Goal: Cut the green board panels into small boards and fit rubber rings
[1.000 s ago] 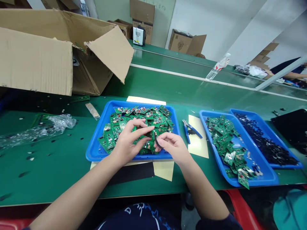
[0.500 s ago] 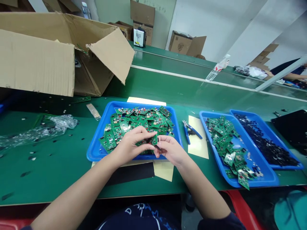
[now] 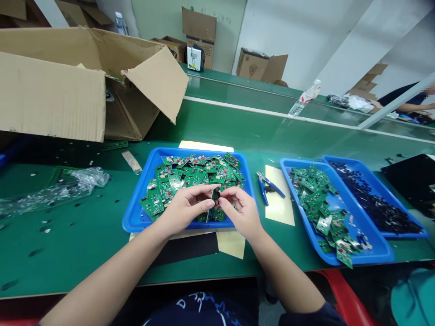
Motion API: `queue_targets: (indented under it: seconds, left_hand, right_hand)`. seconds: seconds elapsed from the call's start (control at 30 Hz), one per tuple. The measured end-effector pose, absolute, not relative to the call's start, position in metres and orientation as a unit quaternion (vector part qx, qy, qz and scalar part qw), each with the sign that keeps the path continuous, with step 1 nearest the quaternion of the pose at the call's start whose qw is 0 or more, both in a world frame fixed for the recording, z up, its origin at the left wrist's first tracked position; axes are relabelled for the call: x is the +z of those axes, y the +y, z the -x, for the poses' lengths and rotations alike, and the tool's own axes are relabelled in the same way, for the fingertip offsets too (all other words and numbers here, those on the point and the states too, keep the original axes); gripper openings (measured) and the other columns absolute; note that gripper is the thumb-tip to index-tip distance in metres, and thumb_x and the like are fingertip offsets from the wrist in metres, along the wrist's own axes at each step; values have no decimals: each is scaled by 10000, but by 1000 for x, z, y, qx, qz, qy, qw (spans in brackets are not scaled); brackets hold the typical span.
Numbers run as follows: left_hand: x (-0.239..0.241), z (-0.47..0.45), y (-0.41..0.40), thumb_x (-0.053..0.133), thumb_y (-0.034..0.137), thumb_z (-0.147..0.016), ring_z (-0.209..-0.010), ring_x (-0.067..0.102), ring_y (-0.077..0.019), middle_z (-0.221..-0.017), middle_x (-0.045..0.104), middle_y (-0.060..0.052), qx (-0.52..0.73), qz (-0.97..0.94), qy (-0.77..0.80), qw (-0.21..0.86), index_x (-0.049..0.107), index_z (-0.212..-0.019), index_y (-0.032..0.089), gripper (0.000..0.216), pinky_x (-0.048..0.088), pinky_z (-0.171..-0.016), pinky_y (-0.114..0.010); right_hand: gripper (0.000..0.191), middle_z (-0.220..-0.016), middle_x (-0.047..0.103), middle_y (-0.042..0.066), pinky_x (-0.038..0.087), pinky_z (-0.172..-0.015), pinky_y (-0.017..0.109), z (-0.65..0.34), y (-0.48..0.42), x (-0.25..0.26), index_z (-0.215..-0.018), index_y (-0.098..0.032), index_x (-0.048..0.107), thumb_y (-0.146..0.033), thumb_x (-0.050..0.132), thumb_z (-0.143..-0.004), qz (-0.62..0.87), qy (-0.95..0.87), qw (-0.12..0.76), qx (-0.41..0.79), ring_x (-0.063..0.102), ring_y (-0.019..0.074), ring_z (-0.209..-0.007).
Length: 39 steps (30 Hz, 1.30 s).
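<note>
A small green circuit board (image 3: 215, 194) is held upright between both hands, above the near edge of a blue tray (image 3: 136, 217) heaped with several green boards (image 3: 193, 174). My left hand (image 3: 185, 208) pinches the board's left side with thumb and fingers. From the right, my right hand (image 3: 239, 210) pinches the same board, fingers curled. Both hands hover over the tray's front rim.
Blue-handled pliers (image 3: 267, 184) lie on a yellow sheet right of the tray. Further right stand a blue tray of green boards (image 3: 367, 246) and a blue tray of black parts (image 3: 374, 201). An open cardboard box (image 3: 68, 90) and a plastic bag (image 3: 57, 188) sit at left. A person's arm (image 3: 416, 107) rests at far right.
My left hand lifted a circuit board out of the pile and both hands came together on it, turning it upright. The camera tilted slightly.
</note>
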<state>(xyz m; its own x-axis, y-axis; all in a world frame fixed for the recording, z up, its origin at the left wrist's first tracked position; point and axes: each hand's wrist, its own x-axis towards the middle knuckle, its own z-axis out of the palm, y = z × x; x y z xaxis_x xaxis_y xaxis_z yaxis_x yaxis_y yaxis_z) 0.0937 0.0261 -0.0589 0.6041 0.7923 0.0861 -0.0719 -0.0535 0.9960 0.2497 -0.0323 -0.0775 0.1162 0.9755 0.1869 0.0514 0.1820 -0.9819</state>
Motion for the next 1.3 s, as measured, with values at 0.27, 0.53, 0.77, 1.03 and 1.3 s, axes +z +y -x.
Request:
queue_targets:
  seconds: [0.27, 0.53, 0.77, 1.03, 1.3]
  left_hand:
    - [-60, -91, 26, 684, 379, -731, -682, 594, -155, -752, 674, -48, 285, -571, 264, 723, 709, -948, 153, 315, 484, -710, -305]
    - [-57, -91, 24, 746, 307, -656, -674, 600, -144, -725, 653, -18, 221, -602, 265, 720, 701, -884, 160, 275, 498, -669, -284]
    - [-62, -92, 24, 699, 240, -726, -903, 589, -187, -942, 625, -62, 361, -762, 234, 483, 677, -972, 208, 249, 496, -818, -352]
    - [-65, -90, 26, 646, 198, -781, -928, 587, -178, -979, 603, -52, 357, -827, 218, 377, 651, -1040, 240, 263, 496, -837, -349]
    - [-66, -90, 28, 664, 247, -766, -874, 592, -176, -942, 613, -47, 334, -812, 267, 398, 656, -1021, 222, 257, 504, -793, -329]
  right_hand:
    - [79, -719, 581, 13, 483, -612, 272, -258, -29, -71, -782, -199, 535, -187, 486, -843, 535, -636, 530, 168, 571, 139, -666]
    - [128, -847, 592, 42, 497, -705, 323, -265, -29, -74, -916, -211, 516, -113, 451, -864, 491, -625, 606, 35, 595, 157, -780]
    - [152, -749, 602, 20, 493, -615, 285, -273, -29, -73, -848, -194, 587, -339, 544, -836, 543, -523, 578, 312, 581, 142, -652]
    - [146, -689, 576, 6, 469, -582, 278, -272, -31, -69, -707, -201, 574, -330, 612, -765, 521, -525, 555, 380, 543, 136, -605]
    - [90, -731, 557, 18, 462, -617, 298, -272, -33, -67, -747, -209, 539, -237, 528, -831, 493, -618, 531, 303, 547, 148, -665]
